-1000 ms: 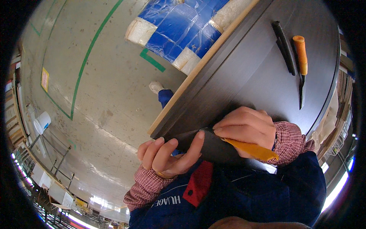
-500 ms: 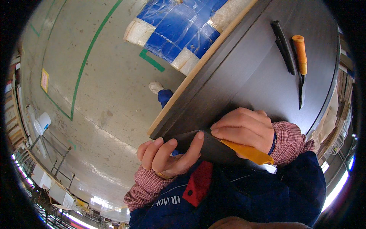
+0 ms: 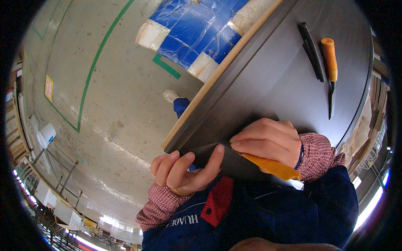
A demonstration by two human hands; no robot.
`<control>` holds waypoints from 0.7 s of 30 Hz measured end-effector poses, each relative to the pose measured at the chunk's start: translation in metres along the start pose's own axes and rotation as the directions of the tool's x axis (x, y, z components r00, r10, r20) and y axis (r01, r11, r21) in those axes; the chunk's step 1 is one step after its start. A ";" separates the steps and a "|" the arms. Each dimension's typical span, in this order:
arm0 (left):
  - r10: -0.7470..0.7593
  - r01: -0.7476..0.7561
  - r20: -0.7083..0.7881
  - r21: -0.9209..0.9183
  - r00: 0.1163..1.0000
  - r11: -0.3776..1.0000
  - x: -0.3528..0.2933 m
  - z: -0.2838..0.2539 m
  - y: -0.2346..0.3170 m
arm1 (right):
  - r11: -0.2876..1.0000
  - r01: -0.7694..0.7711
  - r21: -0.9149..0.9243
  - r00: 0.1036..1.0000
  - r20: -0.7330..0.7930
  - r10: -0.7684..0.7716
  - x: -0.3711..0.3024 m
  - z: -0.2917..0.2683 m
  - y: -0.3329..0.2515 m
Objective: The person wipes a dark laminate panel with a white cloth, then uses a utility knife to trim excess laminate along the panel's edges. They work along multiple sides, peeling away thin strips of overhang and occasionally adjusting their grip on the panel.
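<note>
A dark wood-grain panel (image 3: 268,90) with a pale lower edge lies slanting in front of me. At its near corner my left hand (image 3: 188,169) rests with fingers apart, the rightmost fingertip pressing on the surface; its thumb is hidden. Close by on the right, my right hand (image 3: 268,140) is closed on a flat yellow-orange strip (image 3: 272,166), whose wider end sticks out below the palm. Its fingertips are at the panel, almost meeting that left fingertip. Whatever they pinch at the tip is too small to tell.
On the panel's far right lie a slim black tool (image 3: 310,52) and a wooden-handled blade (image 3: 330,62). A blue wrapped bundle (image 3: 201,31) with white foam corners stands beyond the left edge. Green lines mark the grey floor (image 3: 121,83). A white bucket (image 3: 46,136) is at far left.
My right hand has shifted very slightly left with the yellow-orange strip. My left hand stays in place.
</note>
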State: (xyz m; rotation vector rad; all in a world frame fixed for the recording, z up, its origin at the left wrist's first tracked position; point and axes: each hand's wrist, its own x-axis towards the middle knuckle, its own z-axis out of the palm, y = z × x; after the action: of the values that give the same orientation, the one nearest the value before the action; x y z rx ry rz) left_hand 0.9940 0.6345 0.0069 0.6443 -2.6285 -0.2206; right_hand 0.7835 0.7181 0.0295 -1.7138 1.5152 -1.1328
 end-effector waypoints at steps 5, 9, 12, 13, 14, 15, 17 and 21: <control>0.006 -0.006 0.002 0.004 1.000 1.000 0.001 0.001 0.001 | 1.000 -0.005 0.001 1.000 -0.012 0.005 -0.001 -0.001 0.001; 0.004 -0.004 -0.023 -0.005 1.000 1.000 0.000 0.003 0.000 | 1.000 0.005 0.021 0.997 0.079 -0.006 -0.003 -0.008 0.004; -0.003 0.003 0.009 -0.022 1.000 1.000 -0.002 0.000 0.000 | 1.000 -0.008 0.011 0.997 0.072 0.007 -0.004 -0.006 0.004; -0.006 0.006 0.017 -0.015 1.000 1.000 -0.002 0.000 0.000 | 1.000 -0.007 0.012 0.999 0.049 0.006 -0.006 -0.005 0.004; -0.007 0.007 0.013 -0.014 1.000 1.000 -0.002 0.001 0.001 | 1.000 -0.017 0.027 1.000 0.024 0.016 -0.006 -0.003 0.003; -0.002 0.002 0.013 -0.009 1.000 1.000 -0.002 0.004 0.005 | 0.999 -0.026 0.042 1.000 -0.002 0.026 -0.009 -0.004 0.004; -0.010 0.010 0.009 -0.009 1.000 1.000 -0.002 0.005 0.006 | 1.000 -0.025 0.006 1.000 -0.002 0.025 -0.010 -0.003 0.006; -0.005 0.005 0.002 -0.011 1.000 1.000 -0.002 0.005 0.005 | 1.000 -0.021 -0.006 0.999 -0.036 0.021 -0.011 -0.002 0.006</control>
State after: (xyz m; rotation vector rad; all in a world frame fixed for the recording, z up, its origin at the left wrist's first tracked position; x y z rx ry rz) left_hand 0.9913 0.6405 0.0027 0.6474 -2.6256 -0.2367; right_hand 0.7786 0.7281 0.0225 -1.6864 1.5570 -1.1550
